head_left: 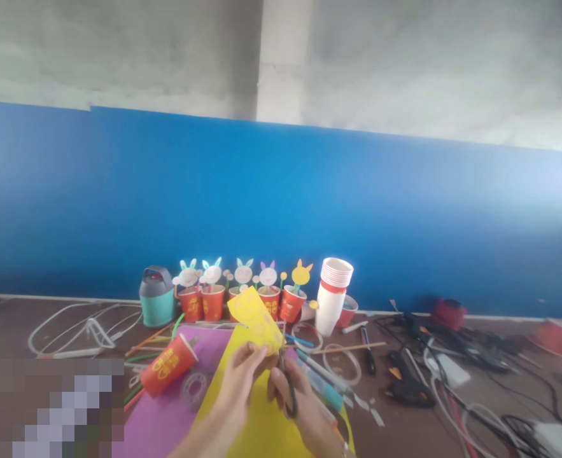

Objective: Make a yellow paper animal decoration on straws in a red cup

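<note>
My left hand [243, 375] pinches a piece of yellow paper [252, 312] by its lower edge; faint drawn outlines show on it. In my right hand [300, 394] is a pair of scissors [289, 381], its dark handle loop around the fingers. The blades point up and meet the right edge of the yellow piece; whether they are parted I cannot tell. Beneath both hands lies a larger yellow sheet [266, 432], partly over a purple sheet [156, 429].
Behind stand several red paper cups with paper rabbit heads [301, 273], a stack of white cups [331, 305] and a teal container [157, 305]. A tipped red cup [170, 365] lies left, by a tape roll [195, 389]. Right are a glue gun [407, 381], a pen [368, 352] and tangled cables.
</note>
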Tool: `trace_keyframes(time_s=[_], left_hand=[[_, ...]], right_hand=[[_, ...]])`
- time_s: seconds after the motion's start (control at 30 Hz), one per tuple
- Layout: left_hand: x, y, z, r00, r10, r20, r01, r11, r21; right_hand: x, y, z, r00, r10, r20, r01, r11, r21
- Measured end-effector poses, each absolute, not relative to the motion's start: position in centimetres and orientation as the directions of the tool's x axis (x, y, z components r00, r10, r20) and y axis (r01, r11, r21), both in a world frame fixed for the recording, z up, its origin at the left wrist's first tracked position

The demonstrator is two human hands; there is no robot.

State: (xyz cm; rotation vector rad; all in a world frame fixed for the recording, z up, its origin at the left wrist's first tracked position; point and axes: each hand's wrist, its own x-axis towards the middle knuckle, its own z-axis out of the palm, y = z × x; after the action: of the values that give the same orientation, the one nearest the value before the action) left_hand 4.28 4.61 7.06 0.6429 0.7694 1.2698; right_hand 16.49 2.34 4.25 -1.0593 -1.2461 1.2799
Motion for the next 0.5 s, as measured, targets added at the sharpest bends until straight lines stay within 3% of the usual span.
trace_keyframes(time_s=[0.5], left_hand=[[4.4, 4.5, 7.5, 0.15, 0.974, -0.169, -0.6, 0.225, 0.768]], right_hand=[[16.1, 2.0, 5.6, -0.097, 0.985, 0.145, -0.054, 0.14, -0.989]])
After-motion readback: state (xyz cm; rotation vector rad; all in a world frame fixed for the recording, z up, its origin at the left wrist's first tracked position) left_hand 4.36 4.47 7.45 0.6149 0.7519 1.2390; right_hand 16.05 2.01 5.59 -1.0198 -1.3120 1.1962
